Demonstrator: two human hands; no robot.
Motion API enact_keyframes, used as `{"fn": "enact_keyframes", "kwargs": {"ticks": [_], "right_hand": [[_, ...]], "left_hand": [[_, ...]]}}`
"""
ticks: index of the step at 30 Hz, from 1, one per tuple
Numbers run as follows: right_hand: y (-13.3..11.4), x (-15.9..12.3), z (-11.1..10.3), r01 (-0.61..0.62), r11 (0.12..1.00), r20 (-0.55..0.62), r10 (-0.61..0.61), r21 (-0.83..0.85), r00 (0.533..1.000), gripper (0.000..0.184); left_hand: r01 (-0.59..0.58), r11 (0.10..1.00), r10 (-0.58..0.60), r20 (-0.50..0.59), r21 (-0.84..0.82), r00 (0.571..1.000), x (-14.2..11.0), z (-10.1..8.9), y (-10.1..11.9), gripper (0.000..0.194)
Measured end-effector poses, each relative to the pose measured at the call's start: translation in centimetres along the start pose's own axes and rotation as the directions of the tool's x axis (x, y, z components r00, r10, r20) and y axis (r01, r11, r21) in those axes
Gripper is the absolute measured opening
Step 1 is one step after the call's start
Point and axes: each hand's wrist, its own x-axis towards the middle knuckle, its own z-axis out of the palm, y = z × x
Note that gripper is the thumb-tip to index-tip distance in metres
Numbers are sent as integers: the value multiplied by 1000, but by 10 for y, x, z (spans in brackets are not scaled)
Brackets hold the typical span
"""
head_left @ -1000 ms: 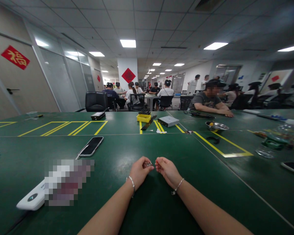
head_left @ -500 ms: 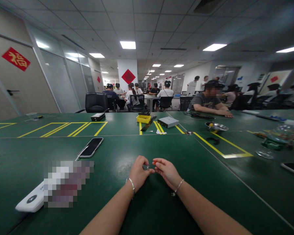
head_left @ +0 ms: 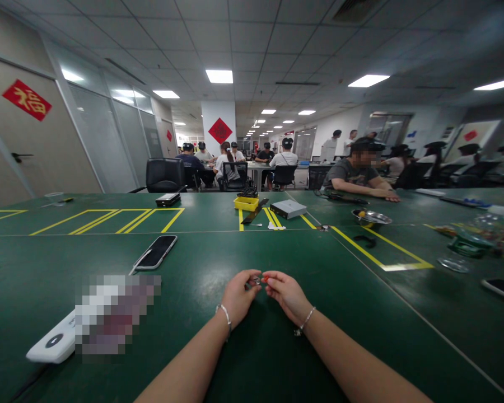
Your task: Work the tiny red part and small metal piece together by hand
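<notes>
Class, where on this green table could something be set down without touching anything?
Bare tabletop shows between the left-hand phone and left grip, and between right grip and bottle. It is crowded farther back, around the yellow tray, grey box and dark strip.

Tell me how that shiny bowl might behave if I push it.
The bowl has a metallic sheen, so it is probably stiff. Its smooth-looking surface may feel slippery to grip. The yellow item at its left side seems small against the bowl, so a push might make it shift.
</notes>
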Motion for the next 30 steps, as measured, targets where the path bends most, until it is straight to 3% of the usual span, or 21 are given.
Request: {"fn": "enact_keyframes", "kwargs": {"ticks": [17, 30], "right_hand": [[-3, -1, 2, 0, 1000, -14, 1, 23, 1000, 27], [-3, -2, 1, 10, 1000, -10, -10, 18, 1000, 24]], "left_hand": [[15, 979, 3, 91, -202, 996, -1, 4, 0, 36], [62, 991, -60, 21, -115, 998, 0, 2, 3, 30]]}}
